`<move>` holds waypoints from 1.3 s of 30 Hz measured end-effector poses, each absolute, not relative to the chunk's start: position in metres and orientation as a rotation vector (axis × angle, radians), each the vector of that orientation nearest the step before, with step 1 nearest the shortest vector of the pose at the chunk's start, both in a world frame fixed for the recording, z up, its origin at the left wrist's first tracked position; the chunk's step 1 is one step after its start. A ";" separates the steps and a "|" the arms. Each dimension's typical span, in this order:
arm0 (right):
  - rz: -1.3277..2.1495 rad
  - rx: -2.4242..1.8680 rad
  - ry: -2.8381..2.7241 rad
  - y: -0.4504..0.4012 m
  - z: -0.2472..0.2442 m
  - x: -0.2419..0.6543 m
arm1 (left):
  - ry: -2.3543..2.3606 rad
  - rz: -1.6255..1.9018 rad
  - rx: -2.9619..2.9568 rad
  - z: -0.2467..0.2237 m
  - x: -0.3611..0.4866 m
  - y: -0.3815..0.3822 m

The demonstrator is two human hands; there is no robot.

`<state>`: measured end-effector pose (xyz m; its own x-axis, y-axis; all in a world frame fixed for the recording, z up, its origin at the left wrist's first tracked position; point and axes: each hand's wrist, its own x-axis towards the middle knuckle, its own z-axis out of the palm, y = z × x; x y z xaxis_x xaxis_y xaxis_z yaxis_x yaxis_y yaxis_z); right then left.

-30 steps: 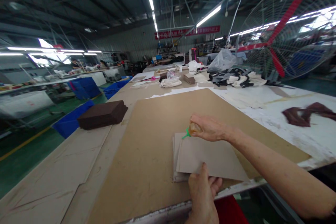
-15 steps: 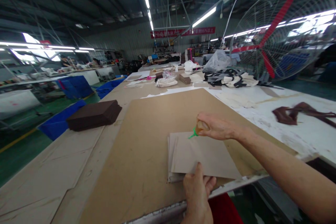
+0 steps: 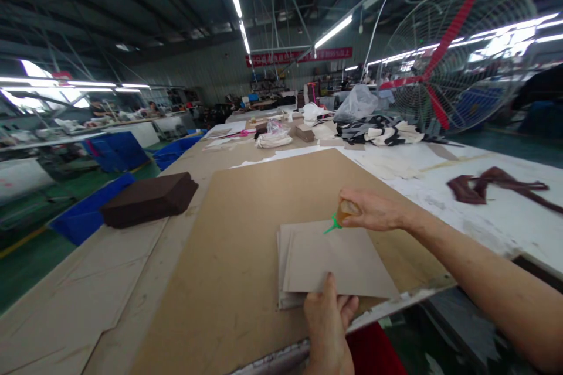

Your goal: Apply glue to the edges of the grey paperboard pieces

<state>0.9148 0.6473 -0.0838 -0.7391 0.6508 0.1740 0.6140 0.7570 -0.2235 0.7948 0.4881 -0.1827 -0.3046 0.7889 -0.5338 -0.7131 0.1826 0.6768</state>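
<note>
My right hand (image 3: 372,210) is closed around a squeeze bottle (image 3: 347,211) of amber colour. The bottle is tilted, and its green nozzle (image 3: 333,225) points down and left at the far edge of the top beige panel (image 3: 338,261). Whether the tip touches the panel, I cannot tell. Several flat beige panels lie in a slightly fanned pile, their edges showing on the left. At the near edge, my left hand (image 3: 328,319) has its thumb pressed on the top panel and its other fingers curled at or under the edge, partly hidden.
A large brown board (image 3: 246,234) lies under the pile. Dark brown stacked pieces (image 3: 149,199) stand at the left, above a blue bin (image 3: 88,211). A brown strip (image 3: 479,184) lies at the right. Fabric scraps (image 3: 382,129) and a large fan (image 3: 440,64) are farther back.
My right hand has moved the bottle rightward along the panel's far edge. My left hand keeps its hold. The whole view has shifted slightly.
</note>
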 end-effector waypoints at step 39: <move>0.240 -1.186 -2.609 0.635 -0.096 0.963 | 1.187 1.449 0.064 -0.191 0.792 0.496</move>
